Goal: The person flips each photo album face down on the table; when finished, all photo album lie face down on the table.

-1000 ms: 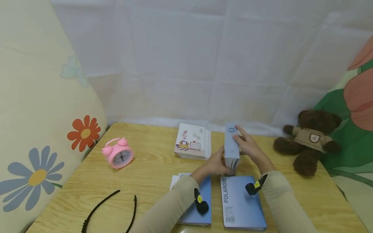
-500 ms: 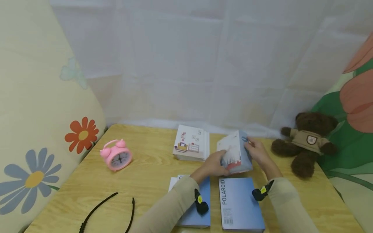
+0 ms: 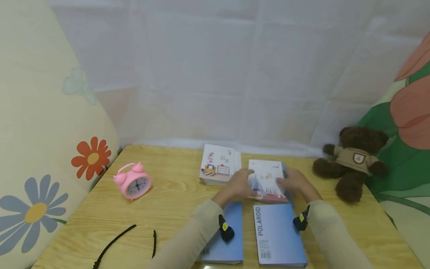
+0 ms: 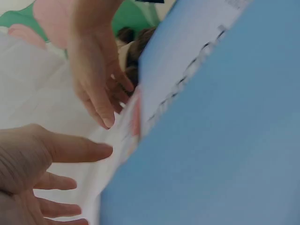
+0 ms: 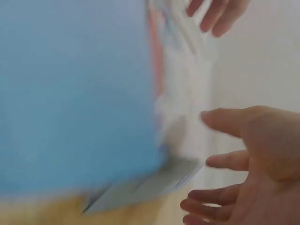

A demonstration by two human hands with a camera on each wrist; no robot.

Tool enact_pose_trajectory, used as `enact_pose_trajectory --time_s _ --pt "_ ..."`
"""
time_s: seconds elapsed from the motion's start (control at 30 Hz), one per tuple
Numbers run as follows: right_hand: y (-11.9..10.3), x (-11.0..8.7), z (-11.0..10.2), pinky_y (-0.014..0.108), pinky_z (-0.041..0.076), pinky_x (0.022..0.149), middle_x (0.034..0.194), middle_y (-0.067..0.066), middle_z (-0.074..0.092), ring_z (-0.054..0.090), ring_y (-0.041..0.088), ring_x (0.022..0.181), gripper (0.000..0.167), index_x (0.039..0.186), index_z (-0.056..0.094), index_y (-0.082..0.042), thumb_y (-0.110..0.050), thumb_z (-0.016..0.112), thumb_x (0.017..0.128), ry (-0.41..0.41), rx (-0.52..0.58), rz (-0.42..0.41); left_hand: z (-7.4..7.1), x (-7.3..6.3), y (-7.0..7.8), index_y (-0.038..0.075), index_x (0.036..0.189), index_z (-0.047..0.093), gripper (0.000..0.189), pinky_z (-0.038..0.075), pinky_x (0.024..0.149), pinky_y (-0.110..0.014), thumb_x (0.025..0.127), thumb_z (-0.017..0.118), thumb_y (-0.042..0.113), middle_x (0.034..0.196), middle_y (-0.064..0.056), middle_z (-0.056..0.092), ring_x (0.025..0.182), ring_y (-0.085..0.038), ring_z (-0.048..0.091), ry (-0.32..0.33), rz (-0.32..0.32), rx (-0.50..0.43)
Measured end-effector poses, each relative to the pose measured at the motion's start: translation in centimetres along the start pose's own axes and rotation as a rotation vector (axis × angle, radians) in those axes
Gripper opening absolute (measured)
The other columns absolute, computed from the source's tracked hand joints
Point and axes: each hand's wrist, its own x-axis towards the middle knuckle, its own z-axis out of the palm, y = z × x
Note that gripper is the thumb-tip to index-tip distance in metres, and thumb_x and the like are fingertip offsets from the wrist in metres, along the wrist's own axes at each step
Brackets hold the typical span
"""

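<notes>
In the head view, a photo album (image 3: 265, 170) with a white illustrated cover lies flat at the back of the table, its blue spine side to the right. My left hand (image 3: 239, 184) is at its left edge and my right hand (image 3: 296, 182) at its right. Both wrist views show fingers spread and loosely extended, gripping nothing. Closer to me are two blue albums, one marked POLAROID (image 3: 280, 237) on the right and another blue album (image 3: 231, 246) partly under my left forearm. A second illustrated album (image 3: 217, 162) lies back left of my left hand.
A pink alarm clock (image 3: 135, 184) stands at the left of the wooden table (image 3: 178, 209). Near the front left lies a black headband (image 3: 112, 244), partly out of frame. A brown teddy bear (image 3: 357, 160) sits at the back right against the cloth.
The album between my hands was upright with its spine towards me. It turned, tipped down, and now lies with its white cover up. My fingers have let go of it.
</notes>
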Motion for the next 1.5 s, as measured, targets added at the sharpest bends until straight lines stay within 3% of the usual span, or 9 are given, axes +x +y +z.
enact_pose_trajectory --time_s 0.23,0.37,0.53,0.67,0.77,0.9,1.0,1.23,1.5 --pt "-6.4 2.9 0.5 0.059 0.021 0.115 0.152 0.037 0.024 0.026 0.053 0.139 0.080 0.154 0.011 0.009 -0.036 0.051 0.101 0.000 0.010 -0.146 -7.1 -1.7 -4.5 0.002 0.153 0.031 0.106 0.022 0.117 -0.056 0.069 0.090 0.026 0.159 -0.026 0.022 0.145 -0.043 0.021 0.157 -0.092 0.005" --pt "-9.0 4.3 1.9 0.061 0.010 0.117 0.157 0.036 0.008 0.010 0.052 0.143 0.094 0.155 -0.014 -0.001 -0.045 0.049 0.101 -0.063 0.105 -0.127 -8.7 -2.7 -7.7 -0.001 0.156 0.017 0.128 0.015 0.119 -0.053 0.061 0.095 0.032 0.160 -0.027 0.015 0.148 -0.041 0.011 0.204 -0.164 -0.008" --pt "-10.6 6.1 3.8 0.062 0.009 0.117 0.157 0.037 0.005 0.007 0.053 0.143 0.098 0.155 -0.016 -0.001 -0.048 0.050 0.100 -0.102 0.147 -0.120 -8.4 -3.4 -10.7 -0.004 0.155 0.014 0.138 0.018 0.118 -0.054 0.052 0.099 0.030 0.156 -0.028 0.023 0.144 -0.043 0.021 0.180 -0.171 -0.127" --pt "-11.2 7.2 4.9 0.060 0.011 0.117 0.154 0.041 0.006 0.009 0.054 0.143 0.103 0.153 -0.020 0.001 -0.048 0.053 0.099 -0.121 0.179 -0.110 -7.4 -2.5 -11.7 -0.003 0.147 0.030 0.121 0.034 0.111 -0.050 0.051 0.099 0.020 0.132 -0.021 0.049 0.121 -0.035 0.048 0.134 -0.078 -0.271" --pt "-11.8 8.3 6.2 0.060 0.010 0.117 0.156 0.039 0.003 0.007 0.053 0.144 0.105 0.153 -0.021 -0.001 -0.050 0.054 0.098 -0.138 0.180 -0.092 -6.9 -2.2 -11.9 0.004 0.140 0.040 0.108 0.028 0.113 -0.052 0.050 0.098 0.015 0.123 -0.012 0.055 0.114 -0.031 0.052 0.126 -0.064 -0.263" --pt "-12.7 9.1 7.3 0.061 0.016 0.116 0.157 0.034 0.013 0.014 0.051 0.144 0.092 0.157 0.003 0.002 -0.048 0.053 0.098 -0.168 0.067 -0.109 -6.6 -2.4 -12.0 0.009 0.144 0.042 0.107 0.008 0.117 -0.060 0.052 0.097 0.016 0.142 -0.012 0.049 0.133 -0.033 0.042 0.127 -0.104 -0.156" --pt "-13.4 9.1 7.3 0.059 0.021 0.116 0.154 0.034 0.025 0.023 0.051 0.141 0.080 0.153 0.020 0.008 -0.043 0.052 0.100 -0.174 -0.002 -0.162 -6.6 -2.7 -11.9 0.009 0.148 0.039 0.107 0.009 0.118 -0.059 0.056 0.095 0.013 0.146 -0.012 0.047 0.135 -0.033 0.040 0.130 -0.124 -0.159" --pt "-13.5 7.9 7.6 0.051 0.025 0.117 0.152 0.032 0.033 0.031 0.046 0.140 0.077 0.151 0.025 0.010 -0.039 0.054 0.099 -0.157 -0.054 -0.201 -6.1 -4.6 -11.3 0.006 0.150 0.034 0.108 0.039 0.109 -0.048 0.058 0.091 0.002 0.136 -0.013 0.053 0.121 -0.031 0.053 0.137 -0.131 -0.279" --pt "-13.0 6.1 8.8 0.052 0.029 0.115 0.149 0.033 0.036 0.036 0.048 0.137 0.076 0.150 0.026 0.011 -0.041 0.051 0.101 -0.146 -0.127 -0.182 -6.1 -6.6 -10.6 0.003 0.145 0.041 0.101 0.041 0.106 -0.048 0.057 0.090 -0.002 0.128 -0.013 0.057 0.115 -0.031 0.055 0.103 -0.102 -0.279"
